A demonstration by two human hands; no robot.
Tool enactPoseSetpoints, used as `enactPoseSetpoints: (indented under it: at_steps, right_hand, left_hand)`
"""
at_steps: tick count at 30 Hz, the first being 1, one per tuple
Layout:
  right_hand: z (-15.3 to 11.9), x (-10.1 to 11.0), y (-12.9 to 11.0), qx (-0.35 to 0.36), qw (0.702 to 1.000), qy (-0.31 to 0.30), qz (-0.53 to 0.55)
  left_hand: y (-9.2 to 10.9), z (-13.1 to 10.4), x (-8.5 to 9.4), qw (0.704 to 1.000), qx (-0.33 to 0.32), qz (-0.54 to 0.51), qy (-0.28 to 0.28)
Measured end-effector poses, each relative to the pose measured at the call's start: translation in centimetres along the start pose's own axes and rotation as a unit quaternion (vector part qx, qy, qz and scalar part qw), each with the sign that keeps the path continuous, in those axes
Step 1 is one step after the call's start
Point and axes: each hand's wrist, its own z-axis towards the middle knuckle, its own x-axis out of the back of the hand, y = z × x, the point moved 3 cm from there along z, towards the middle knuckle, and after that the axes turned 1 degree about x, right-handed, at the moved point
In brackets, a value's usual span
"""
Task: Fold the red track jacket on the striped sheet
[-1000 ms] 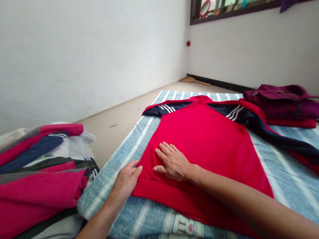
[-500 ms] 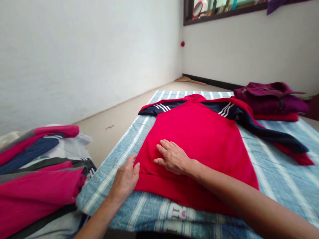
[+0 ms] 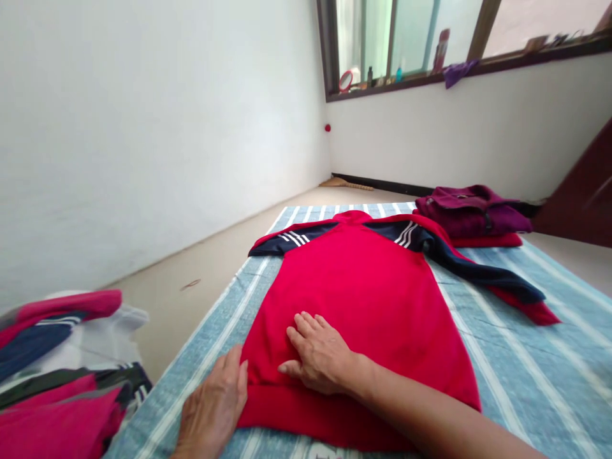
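A red jacket (image 3: 363,306) with navy shoulder panels and white stripes lies spread flat, collar at the far end. Its right-side sleeve (image 3: 482,271) stretches outward; the left one appears folded short at the shoulder. My right hand (image 3: 318,354) rests palm down on the lower left of the jacket, fingers stretched and slightly apart. Beside the lower left edge lies my left hand (image 3: 213,401), fingers extended, its thumb against the jacket's side near the hem band. Both hands look open. My right forearm covers part of the hem.
Under the jacket is a blue-and-white striped cloth (image 3: 497,357). Folded purple clothing (image 3: 473,213) sits on a red piece at the back right. Piled clothes (image 3: 62,382) are at the lower left. Beyond are the floor (image 3: 162,312), a white wall (image 3: 157,127) and a window sill (image 3: 406,86) with small items.
The view has tilted upward and a little right, showing more window. My left hand's fingers now lie straighter along the jacket's edge. My right hand stays on nearly the same spot of fabric.
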Motion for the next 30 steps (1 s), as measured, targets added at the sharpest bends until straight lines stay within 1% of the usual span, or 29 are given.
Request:
enactPoseSetpoints:
  at_steps: [3,6,9,11,13,15,17,20,22,25,28,30]
  right_hand:
    - [-0.7,1.3,0.1,-0.003,1.000,0.019,0.010]
    - [-1.5,2.8,0.8,-0.016,0.999,0.030,0.012]
    - [-2.3,4.3,2.2,-0.047,0.998,0.034,0.002]
    - [-2.7,5.4,3.7,-0.077,0.996,0.039,-0.008]
    - [-3.3,6.4,5.4,-0.111,0.992,0.047,-0.022]
    - [-3.9,7.3,7.5,-0.148,0.987,0.054,-0.043]
    - [-4.6,7.9,9.9,-0.185,0.979,0.050,-0.069]
    - [-5.6,8.3,13.4,-0.243,0.963,0.047,-0.102]
    - [-6.2,8.4,15.6,-0.274,0.953,0.049,-0.121]
    - [-6.8,8.3,18.2,-0.303,0.942,0.037,-0.141]
    - [-7.3,7.9,20.1,-0.329,0.932,0.020,-0.147]
    - [-7.7,7.6,20.9,-0.341,0.928,0.016,-0.148]
  left_hand:
    - [-0.1,0.4,0.6,0.999,-0.025,-0.010,0.034]
    - [0.4,1.6,1.1,0.993,-0.065,-0.033,0.090]
    - [1.9,3.7,0.9,0.980,-0.113,-0.070,0.145]
    - [3.4,5.4,0.1,0.973,-0.136,-0.098,0.156]
    - [5.1,7.1,-0.9,0.973,-0.151,-0.116,0.130]
    - [6.7,8.8,-1.8,0.978,-0.159,-0.116,0.064]
    - [7.9,10.2,-2.4,0.985,-0.141,-0.096,-0.011]
    - [8.9,11.8,-2.5,0.987,-0.104,-0.061,-0.105]
    - [9.2,12.4,-2.4,0.984,-0.092,-0.046,-0.149]
    - [9.3,12.9,-2.4,0.980,-0.084,-0.035,-0.176]
    - [9.1,13.0,-3.0,0.980,-0.081,-0.043,-0.178]
    - [8.9,12.9,-3.5,0.980,-0.079,-0.058,-0.174]
